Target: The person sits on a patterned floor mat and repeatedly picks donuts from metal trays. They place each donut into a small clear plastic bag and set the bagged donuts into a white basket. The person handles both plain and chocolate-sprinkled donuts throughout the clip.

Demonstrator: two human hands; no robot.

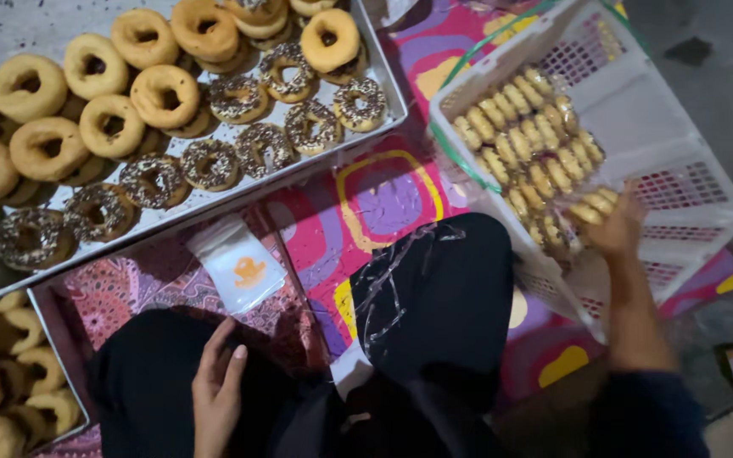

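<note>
Right hand [617, 227] grips a packed doughnut [594, 208] (inside basket [680, 127]).

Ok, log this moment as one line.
left hand: resting on black-clad lap | right hand: placing wrapped pastry into white plastic basket | metal doughnut tray: untouched

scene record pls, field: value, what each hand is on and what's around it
left hand: rests flat on dark cloth over the lap, holds nothing
right hand: reaches into the white basket, fingers on a packed pastry
basket contents: rows of small golden pastries in clear wrap
near left hand: stack of clear plastic bags
large tray: plain ring donuts and sprinkle-topped donuts
second tray: more plain donuts, lower left
floor: colourful patterned mat
</note>
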